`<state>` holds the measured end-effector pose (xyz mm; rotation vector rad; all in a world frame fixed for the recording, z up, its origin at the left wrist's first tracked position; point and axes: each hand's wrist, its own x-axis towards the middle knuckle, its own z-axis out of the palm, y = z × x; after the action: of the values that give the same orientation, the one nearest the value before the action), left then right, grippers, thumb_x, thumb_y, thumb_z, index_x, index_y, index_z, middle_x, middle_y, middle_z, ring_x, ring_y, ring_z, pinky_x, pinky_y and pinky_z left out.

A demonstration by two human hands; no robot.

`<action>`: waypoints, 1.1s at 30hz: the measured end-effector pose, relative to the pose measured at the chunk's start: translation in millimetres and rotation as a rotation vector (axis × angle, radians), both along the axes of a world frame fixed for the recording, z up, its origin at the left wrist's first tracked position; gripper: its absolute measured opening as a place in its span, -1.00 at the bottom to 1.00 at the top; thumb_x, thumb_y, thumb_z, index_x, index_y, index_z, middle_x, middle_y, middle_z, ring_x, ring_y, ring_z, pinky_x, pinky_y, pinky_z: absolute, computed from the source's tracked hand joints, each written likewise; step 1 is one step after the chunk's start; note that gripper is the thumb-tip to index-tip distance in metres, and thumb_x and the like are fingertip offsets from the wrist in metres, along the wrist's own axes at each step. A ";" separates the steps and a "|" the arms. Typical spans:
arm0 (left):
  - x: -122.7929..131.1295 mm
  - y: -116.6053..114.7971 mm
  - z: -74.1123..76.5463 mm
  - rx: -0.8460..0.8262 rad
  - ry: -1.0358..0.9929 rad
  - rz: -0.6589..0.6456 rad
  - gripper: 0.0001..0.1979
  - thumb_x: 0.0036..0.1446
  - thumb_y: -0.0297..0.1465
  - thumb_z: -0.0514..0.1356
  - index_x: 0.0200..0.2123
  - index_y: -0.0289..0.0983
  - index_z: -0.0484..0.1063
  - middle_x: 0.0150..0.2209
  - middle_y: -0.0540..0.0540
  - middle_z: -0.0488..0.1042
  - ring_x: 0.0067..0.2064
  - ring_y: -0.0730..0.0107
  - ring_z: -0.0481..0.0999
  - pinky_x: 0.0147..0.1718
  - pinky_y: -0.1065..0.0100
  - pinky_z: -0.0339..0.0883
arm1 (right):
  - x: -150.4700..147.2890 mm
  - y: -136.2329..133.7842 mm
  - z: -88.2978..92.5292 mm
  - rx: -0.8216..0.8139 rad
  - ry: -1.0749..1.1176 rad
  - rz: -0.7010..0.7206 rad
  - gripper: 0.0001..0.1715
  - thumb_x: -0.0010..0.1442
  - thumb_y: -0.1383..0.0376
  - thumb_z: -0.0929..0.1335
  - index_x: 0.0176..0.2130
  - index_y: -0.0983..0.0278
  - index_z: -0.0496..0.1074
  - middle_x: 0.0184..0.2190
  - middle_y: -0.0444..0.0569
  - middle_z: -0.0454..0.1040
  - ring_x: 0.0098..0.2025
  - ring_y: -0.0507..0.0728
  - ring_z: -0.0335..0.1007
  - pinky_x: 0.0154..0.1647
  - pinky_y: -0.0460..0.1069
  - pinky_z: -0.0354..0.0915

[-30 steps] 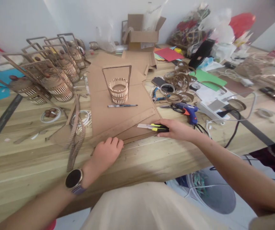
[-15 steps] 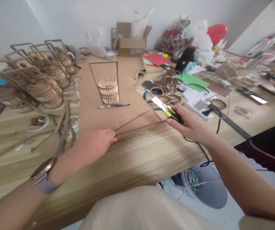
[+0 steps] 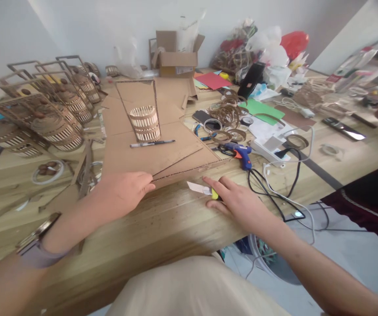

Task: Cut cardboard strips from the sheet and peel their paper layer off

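On the table (image 3: 182, 224) in my feed lies a cardboard sheet (image 3: 182, 138); I see the left hand (image 3: 126, 188) pinching its near edge, the right hand (image 3: 237, 202) just this side. A basket (image 3: 145, 124) stands on the sheet, a knife (image 3: 202, 189) sits gripped in the right hand — blade pointing left — and a pen (image 3: 152, 143) lies near the basket.

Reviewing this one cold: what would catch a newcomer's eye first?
Probably the bare-bladed utility knife in the right hand, near the edge of the cardboard that the left hand holds. Then the slatted basket standing on that cardboard, with lidded baskets crowded at the picture's left and a blue glue gun at right.
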<state>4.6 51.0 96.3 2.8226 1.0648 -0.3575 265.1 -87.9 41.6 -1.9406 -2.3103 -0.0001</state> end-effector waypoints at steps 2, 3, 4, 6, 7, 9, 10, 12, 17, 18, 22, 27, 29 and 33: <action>-0.5 -1.1 -2.9 0.025 0.003 -0.036 -0.74 0.35 -0.33 0.01 -0.41 -0.23 0.32 -0.39 -0.01 0.48 -0.35 0.27 0.48 -0.45 0.34 0.07 | -9.0 1.5 -2.1 0.006 -0.010 0.010 -0.41 0.37 -0.02 0.12 0.14 0.31 0.29 -0.26 0.06 0.42 -0.33 0.18 0.45 -0.37 0.00 0.28; -1.0 -1.6 -4.8 0.042 -0.001 -0.056 -0.74 0.35 -0.33 0.01 -0.40 -0.23 0.32 -0.40 -0.01 0.48 -0.35 0.27 0.48 -0.46 0.34 0.05 | -13.5 2.5 -2.9 0.015 -0.013 0.018 -0.41 0.38 -0.02 0.09 0.11 0.32 0.30 -0.26 0.06 0.42 -0.33 0.17 0.44 -0.36 0.00 0.28; -1.5 -2.1 -6.7 0.062 -0.006 -0.071 -0.74 0.35 -0.33 0.01 -0.40 -0.23 0.33 -0.41 -0.01 0.47 -0.36 0.27 0.47 -0.48 0.34 0.03 | -17.9 3.5 -3.7 0.024 -0.019 0.022 -0.42 0.39 -0.01 0.07 0.07 0.32 0.33 -0.27 0.05 0.42 -0.35 0.16 0.43 -0.36 0.00 0.27; -2.7 -3.1 -10.6 0.098 -0.016 -0.091 -0.73 0.36 -0.33 0.02 -0.41 -0.23 0.33 -0.45 0.00 0.45 -0.40 0.28 0.45 -0.51 0.33 -0.03 | -26.4 5.9 -5.1 0.037 -0.040 0.021 -0.44 0.40 0.01 0.06 -0.03 0.31 0.38 -0.31 0.05 0.41 -0.38 0.14 0.41 -0.38 -0.01 0.24; -3.1 -3.7 -12.5 0.113 -0.024 -0.101 -0.73 0.36 -0.33 0.02 -0.41 -0.24 0.33 -0.46 0.00 0.44 -0.42 0.30 0.44 -0.52 0.33 -0.05 | -30.3 7.1 -5.9 0.041 -0.048 0.013 -0.46 0.40 0.02 0.07 -0.10 0.31 0.39 -0.33 0.04 0.41 -0.39 0.14 0.40 -0.40 -0.01 0.22; -3.8 -5.3 -15.8 0.130 -0.047 -0.126 -0.72 0.36 -0.32 0.02 -0.41 -0.24 0.33 -0.47 0.01 0.43 -0.45 0.33 0.42 -0.53 0.33 -0.06 | -37.2 9.0 -7.9 0.029 -0.057 -0.008 -0.48 0.40 0.02 0.08 -0.19 0.30 0.39 -0.35 0.03 0.41 -0.41 0.13 0.39 -0.45 -0.02 0.17; -4.1 -6.3 -17.4 0.132 -0.059 -0.132 -0.72 0.37 -0.32 0.02 -0.41 -0.25 0.33 -0.47 0.01 0.42 -0.46 0.34 0.41 -0.53 0.33 -0.07 | -40.1 9.7 -9.1 0.016 -0.058 -0.018 -0.49 0.40 0.02 0.09 -0.22 0.29 0.39 -0.36 0.03 0.42 -0.42 0.12 0.39 -0.48 -0.02 0.14; -4.4 -8.5 -20.5 0.130 -0.075 -0.125 -0.71 0.37 -0.31 0.01 -0.41 -0.25 0.33 -0.47 0.01 0.42 -0.45 0.35 0.42 -0.53 0.32 -0.07 | -44.7 10.4 -12.2 -0.012 -0.055 -0.027 -0.51 0.40 0.02 0.09 -0.24 0.29 0.37 -0.37 0.01 0.43 -0.44 0.11 0.40 -0.51 -0.03 0.09; -5.9 -13.0 -31.0 0.135 -0.079 -0.126 -0.73 0.38 -0.33 0.01 -0.38 -0.25 0.34 -0.44 0.00 0.44 -0.41 0.30 0.45 -0.54 0.31 -0.04 | -51.4 8.3 -21.2 -0.019 -0.031 -0.042 -0.51 0.40 0.02 0.09 -0.27 0.28 0.34 -0.40 0.00 0.46 -0.47 0.10 0.40 -0.55 -0.03 0.02; -6.5 -13.4 -33.5 0.142 -0.083 -0.136 -0.74 0.38 -0.33 0.00 -0.37 -0.25 0.35 -0.43 -0.01 0.44 -0.40 0.30 0.45 -0.54 0.31 -0.03 | -52.1 7.6 -22.9 -0.016 -0.033 -0.049 -0.51 0.40 0.02 0.08 -0.28 0.28 0.34 -0.41 -0.01 0.45 -0.47 0.10 0.40 -0.55 -0.03 0.01; -8.7 -15.0 -42.4 0.181 -0.109 -0.165 -0.73 0.39 -0.34 -0.01 -0.36 -0.25 0.35 -0.42 -0.02 0.45 -0.37 0.29 0.45 -0.54 0.31 -0.01 | -53.4 4.6 -28.5 -0.017 -0.041 -0.064 -0.49 0.41 0.02 0.06 -0.26 0.28 0.33 -0.41 -0.02 0.46 -0.45 0.10 0.43 -0.55 -0.04 0.01; -9.7 -17.1 -50.3 0.190 -0.139 -0.185 -0.74 0.38 -0.36 -0.01 -0.37 -0.26 0.35 -0.42 -0.03 0.44 -0.35 0.28 0.46 -0.55 0.33 -0.01 | -53.9 2.2 -33.0 -0.033 -0.037 -0.077 -0.52 0.41 0.03 0.08 -0.26 0.28 0.33 -0.40 -0.01 0.48 -0.44 0.11 0.45 -0.55 -0.03 0.02; -9.6 -17.7 -53.5 0.192 -0.151 -0.182 -0.74 0.38 -0.36 0.00 -0.37 -0.26 0.35 -0.42 -0.04 0.45 -0.35 0.28 0.46 -0.57 0.33 -0.01 | -54.8 1.6 -34.6 -0.040 -0.024 -0.084 -0.55 0.40 0.04 0.10 -0.26 0.27 0.32 -0.40 -0.02 0.48 -0.45 0.10 0.45 -0.56 -0.04 0.02; -8.3 -19.3 -58.5 0.181 -0.125 -0.148 -0.73 0.38 -0.35 0.00 -0.36 -0.27 0.37 -0.41 -0.06 0.47 -0.33 0.29 0.50 -0.60 0.35 0.00 | -57.1 -0.1 -38.7 -0.041 0.016 -0.086 -0.59 0.40 0.06 0.12 -0.28 0.26 0.30 -0.41 -0.03 0.46 -0.47 0.10 0.44 -0.56 -0.04 0.01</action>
<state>-3.7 31.6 37.9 3.0452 0.9090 -0.0979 208.0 -88.0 2.9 -2.0507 -2.2324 0.0549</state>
